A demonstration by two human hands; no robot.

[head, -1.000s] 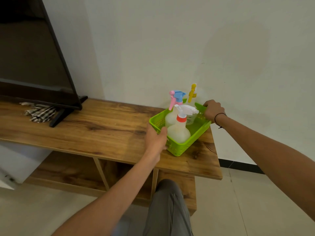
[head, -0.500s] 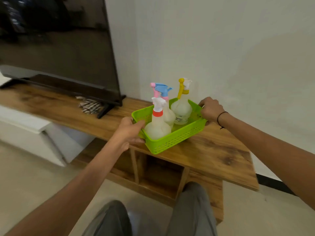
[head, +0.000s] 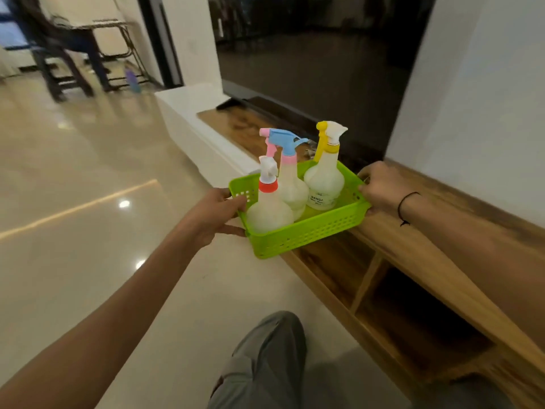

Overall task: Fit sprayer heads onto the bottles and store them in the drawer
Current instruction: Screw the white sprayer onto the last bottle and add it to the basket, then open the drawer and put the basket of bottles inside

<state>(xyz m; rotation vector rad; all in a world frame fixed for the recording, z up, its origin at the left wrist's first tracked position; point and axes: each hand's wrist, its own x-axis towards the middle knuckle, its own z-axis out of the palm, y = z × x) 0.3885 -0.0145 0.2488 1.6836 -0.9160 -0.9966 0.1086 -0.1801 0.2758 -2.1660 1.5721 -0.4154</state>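
Observation:
A lime-green perforated basket [head: 309, 231] is held off the wooden TV stand, partly over the floor. Three cloudy white spray bottles stand upright in it, each with a sprayer head on. The nearest bottle [head: 269, 212] has a white head and red collar. Behind it stands one with a pink-and-blue head [head: 287, 175]. The far one carries a yellow-and-white head [head: 324, 180]. My left hand [head: 215, 216] grips the basket's left end. My right hand [head: 383, 187], with a black cord at the wrist, grips the right end.
The wooden TV stand [head: 442, 240] runs along the wall at right, with open shelves below. A large dark TV [head: 309, 69] stands on it. A white cabinet [head: 188, 113] adjoins its far end. Glossy floor spreads to the left; chairs and a table stand far back. My knee [head: 265, 358] is below.
The basket has come up off the stand's top and swung left with both hands on it. My view has turned left along the stand toward the room.

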